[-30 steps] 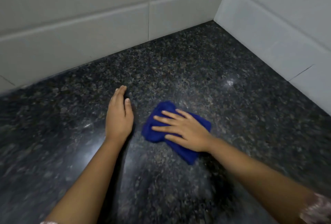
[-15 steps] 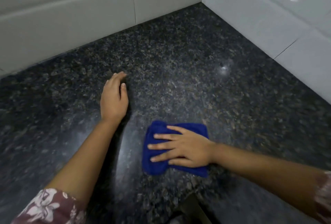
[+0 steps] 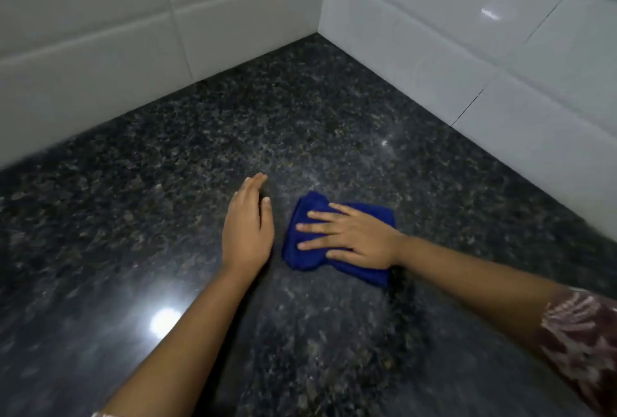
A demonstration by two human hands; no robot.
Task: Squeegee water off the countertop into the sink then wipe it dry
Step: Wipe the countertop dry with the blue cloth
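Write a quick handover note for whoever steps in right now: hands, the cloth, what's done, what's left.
Left hand: open, flat on the countertop, beside the blue cloth, not touching it.
Right hand: open, fingers spread, pressing the blue cloth onto the countertop.
Done: no squeegee or sink in view; wiping dry looks under way.
Left: wipe the rest, likely toward the tiled walls; remaining wetness is hard to judge.

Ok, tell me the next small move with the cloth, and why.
Probably slide the cloth forward toward the corner of the walls. The right hand presses flat on it with straight fingers, the left hand rests on the countertop beside it, and a stretch of countertop lies between cloth and walls.
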